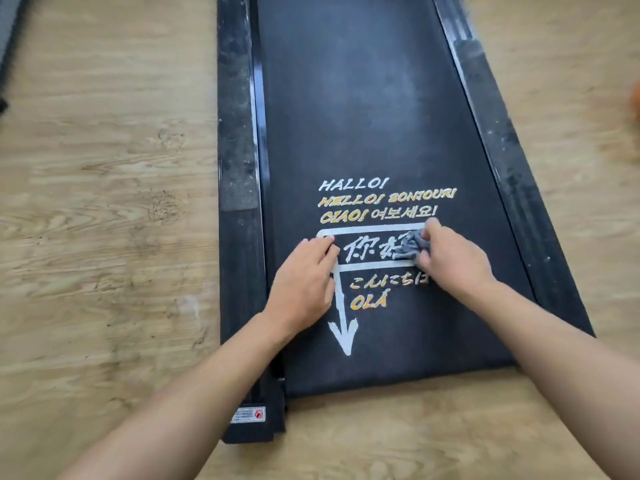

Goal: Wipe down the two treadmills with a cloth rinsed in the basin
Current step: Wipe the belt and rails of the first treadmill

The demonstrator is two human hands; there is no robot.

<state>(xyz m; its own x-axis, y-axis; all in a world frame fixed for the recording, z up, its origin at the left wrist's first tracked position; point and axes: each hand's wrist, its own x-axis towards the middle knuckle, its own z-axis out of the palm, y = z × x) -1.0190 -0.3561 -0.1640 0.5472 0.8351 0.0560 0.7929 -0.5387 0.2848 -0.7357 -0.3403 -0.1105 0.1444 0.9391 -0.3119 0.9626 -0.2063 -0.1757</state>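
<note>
Head view: at lower centre, the right hand (450, 261) clamps its fingers (431, 233) on a crumpled grey cloth (410, 245), pressed to the black printed treadmill belt (363, 98). The left hand (304, 282) rests flat beside it, fingers straight. Belt-wiping seems underway; next, sweep the cloth toward the dusty upper stretch.

— How much of the cloth (410, 245) shows?
— Only a grey bunch just past the fingers (433, 230) of the right hand (450, 261). The rest lies under them, with the end of the white lettering (363, 252).
— And the treadmill (363, 98)?
— Its far end, well beyond the fingers, runs off the top edge. The label (248, 414), nearer than the fingers, is too small to read. An orange blur (635, 95), far to their right, is cut off.
</note>
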